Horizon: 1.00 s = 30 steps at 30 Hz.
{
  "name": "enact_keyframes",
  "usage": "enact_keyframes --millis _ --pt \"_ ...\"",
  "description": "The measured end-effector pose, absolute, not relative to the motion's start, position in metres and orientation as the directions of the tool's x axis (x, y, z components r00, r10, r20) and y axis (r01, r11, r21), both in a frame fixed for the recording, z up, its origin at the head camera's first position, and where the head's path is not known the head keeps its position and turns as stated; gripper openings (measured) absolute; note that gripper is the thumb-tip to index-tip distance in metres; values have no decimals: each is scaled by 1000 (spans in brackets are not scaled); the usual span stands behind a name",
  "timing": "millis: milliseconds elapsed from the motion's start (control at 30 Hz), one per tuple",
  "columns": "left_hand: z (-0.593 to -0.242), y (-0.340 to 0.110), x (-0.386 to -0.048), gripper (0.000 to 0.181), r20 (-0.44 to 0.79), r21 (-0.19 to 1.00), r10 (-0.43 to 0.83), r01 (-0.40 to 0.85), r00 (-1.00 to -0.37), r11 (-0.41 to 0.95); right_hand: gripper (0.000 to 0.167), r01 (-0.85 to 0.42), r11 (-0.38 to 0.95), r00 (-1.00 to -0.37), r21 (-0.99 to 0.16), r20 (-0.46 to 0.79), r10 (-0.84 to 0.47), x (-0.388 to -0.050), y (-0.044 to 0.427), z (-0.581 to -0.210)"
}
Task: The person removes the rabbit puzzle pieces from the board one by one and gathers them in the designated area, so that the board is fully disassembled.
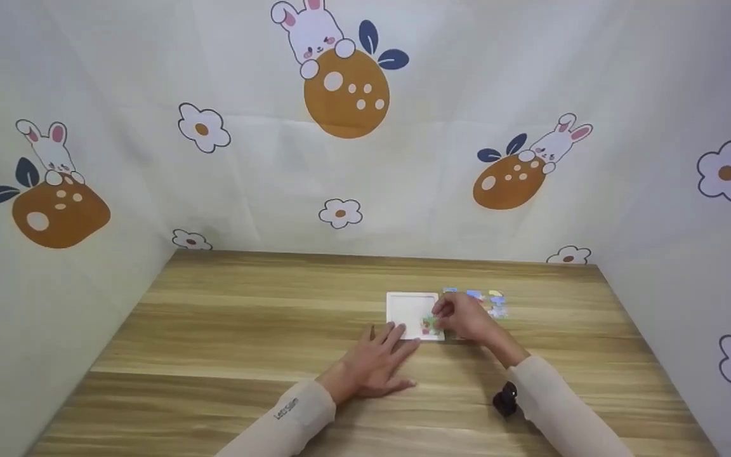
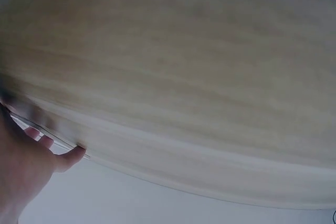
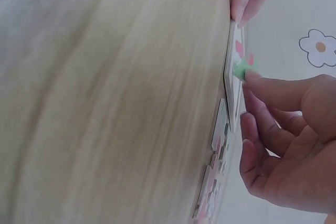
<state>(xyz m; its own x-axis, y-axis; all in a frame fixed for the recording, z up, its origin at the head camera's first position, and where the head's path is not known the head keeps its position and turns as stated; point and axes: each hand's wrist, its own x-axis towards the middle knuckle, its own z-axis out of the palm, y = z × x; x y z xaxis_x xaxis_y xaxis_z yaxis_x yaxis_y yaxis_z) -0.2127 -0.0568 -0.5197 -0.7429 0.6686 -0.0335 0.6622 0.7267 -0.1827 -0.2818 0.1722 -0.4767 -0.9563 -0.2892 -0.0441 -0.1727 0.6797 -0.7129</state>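
Observation:
A white square puzzle tray (image 1: 407,308) lies on the wooden table. Colourful jigsaw pieces (image 1: 427,329) show in its lower right corner. My left hand (image 1: 368,365) rests at the tray's near edge with its fingers spread, fingertips touching the frame. Thumb and fingertips of my right hand (image 1: 467,316) pinch a green puzzle piece (image 3: 241,70) at that corner; whether it is seated cannot be told. In the right wrist view, the other fingers of this hand curl loosely. The left wrist view catches only part of the left hand (image 2: 26,166), at its edge.
Several loose puzzle pieces (image 1: 497,303) lie right of the tray, partly hidden behind the right hand. A small black object (image 1: 505,400) sits against the right sleeve. Fabric walls (image 1: 264,184) printed with rabbits and flowers border the wooden table (image 1: 232,304).

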Motion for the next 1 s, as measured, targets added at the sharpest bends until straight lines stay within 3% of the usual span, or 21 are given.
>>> enact_keyframes --millis 300,533,1000 --pt "-521 -57 -214 75 -23 -169 680 674 -732 719 9 -114 612 -962 -783 -67 -264 -278 198 -465" --pt "-518 -55 -215 76 -27 -171 675 669 -737 723 9 -208 621 -958 -756 29 -285 -269 230 -455" --pt "-518 -57 -215 74 -21 -117 687 684 -726 720 10 -143 662 -978 -735 4 -206 -264 282 -469"
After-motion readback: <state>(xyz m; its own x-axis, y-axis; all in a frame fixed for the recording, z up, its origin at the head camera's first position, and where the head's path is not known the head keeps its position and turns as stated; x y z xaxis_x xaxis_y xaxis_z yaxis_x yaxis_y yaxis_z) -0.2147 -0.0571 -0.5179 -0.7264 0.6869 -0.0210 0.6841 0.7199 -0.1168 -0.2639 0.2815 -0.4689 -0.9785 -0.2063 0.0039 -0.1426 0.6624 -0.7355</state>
